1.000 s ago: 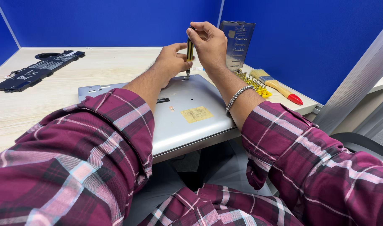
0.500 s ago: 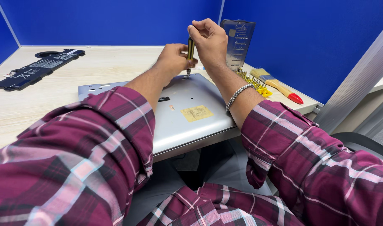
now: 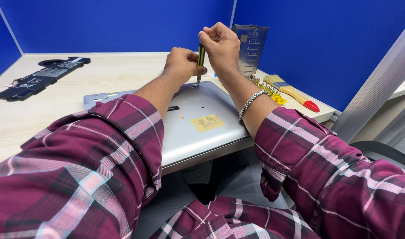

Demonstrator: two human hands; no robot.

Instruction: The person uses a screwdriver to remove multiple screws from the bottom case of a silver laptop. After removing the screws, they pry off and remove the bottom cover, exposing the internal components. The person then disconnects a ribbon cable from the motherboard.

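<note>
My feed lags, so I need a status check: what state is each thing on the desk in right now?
Silver laptop: closed, underside up, overhanging the desk edge.
Slim yellow-green screwdriver: upright, tip on the laptop's base.
Left hand: fingers around the screwdriver's lower shaft.
Right hand: gripping the screwdriver's top.
Black flat battery pack: lying loose on the desk, apart from the laptop.
Wooden-handled brush with red tip: lying flat, untouched.
Yellow bit rack: bits standing in it.

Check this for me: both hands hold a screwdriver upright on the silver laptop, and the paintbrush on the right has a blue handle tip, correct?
Not quite. In the head view both hands, left hand and right hand, do hold the screwdriver upright on the silver laptop, but the paintbrush has a red handle tip, not blue.
</note>
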